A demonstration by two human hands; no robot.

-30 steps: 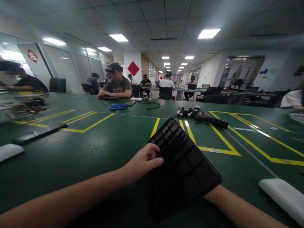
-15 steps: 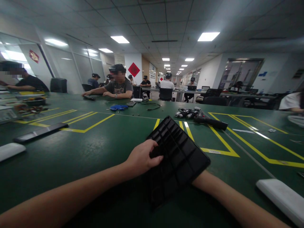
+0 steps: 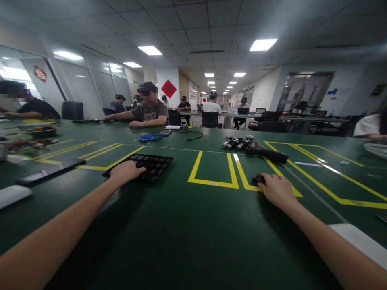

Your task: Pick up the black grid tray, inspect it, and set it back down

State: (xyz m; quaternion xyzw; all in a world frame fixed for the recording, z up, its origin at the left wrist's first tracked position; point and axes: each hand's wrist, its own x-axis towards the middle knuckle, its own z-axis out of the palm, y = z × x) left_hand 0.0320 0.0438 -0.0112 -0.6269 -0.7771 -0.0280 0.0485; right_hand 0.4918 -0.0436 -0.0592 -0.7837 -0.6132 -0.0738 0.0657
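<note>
My left hand (image 3: pixel 125 170) rests on the near edge of a black compartment tray (image 3: pixel 148 165) that lies flat on the green table (image 3: pixel 187 225), left of centre; its fingers curl over the tray's rim. My right hand (image 3: pixel 276 189) reaches forward on the right and closes over a small dark object (image 3: pixel 257 179) lying on a yellow floor-tape line. What that object is I cannot make out.
A black power tool (image 3: pixel 266 154) and several small cylindrical parts (image 3: pixel 237 142) lie beyond my right hand. A black bar (image 3: pixel 46 171) and white pads (image 3: pixel 12 195) (image 3: pixel 359 241) sit at the sides. A blue item (image 3: pixel 150 137) and several seated people are at the far edge.
The tray, held tilted up in front of me by both hands, has been laid flat to the left. My right hand left it and moved forward to the small dark object.
</note>
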